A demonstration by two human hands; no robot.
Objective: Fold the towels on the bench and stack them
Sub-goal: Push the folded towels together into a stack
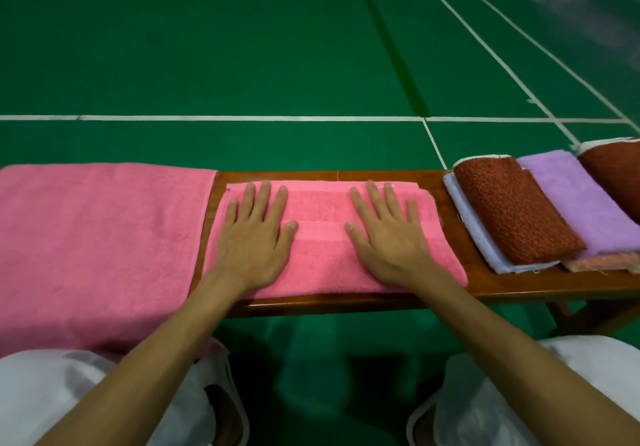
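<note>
Nearest the camera, two knees in white cloth (52, 393) sit at the lower corners, and two bare forearms reach forward between them to the wooden counter (519, 286).

On the counter's middle lies the folded pink towel (322, 265), a neat rectangle with its near edge close to the counter's front lip. Both grips rest on top of it. The left grip (251, 248) lies flat on the left half, fingers straight and slightly spread, palm down, holding nothing. The right grip (388, 241) lies the same way on the right half, fingers straight and pointing away, thumb turned inward toward the other thumb.

To the left, just beside the folded one, a spread pink towel (97, 244) covers that end of the counter and hangs over its near edge toward the left knee.

To the right, apart from the folded towel, is an overlapping row of folded towels: a pale towel (485, 237) underneath, a rust-red towel (512, 210) over it, a lilac towel (575, 196) beside that, a salmon towel (602, 261) peeking out below, and a second rust-red towel (620, 171) at the frame edge.

Beyond the counter stretches a green court floor (242, 47) marked with white lines (207, 118)
</note>
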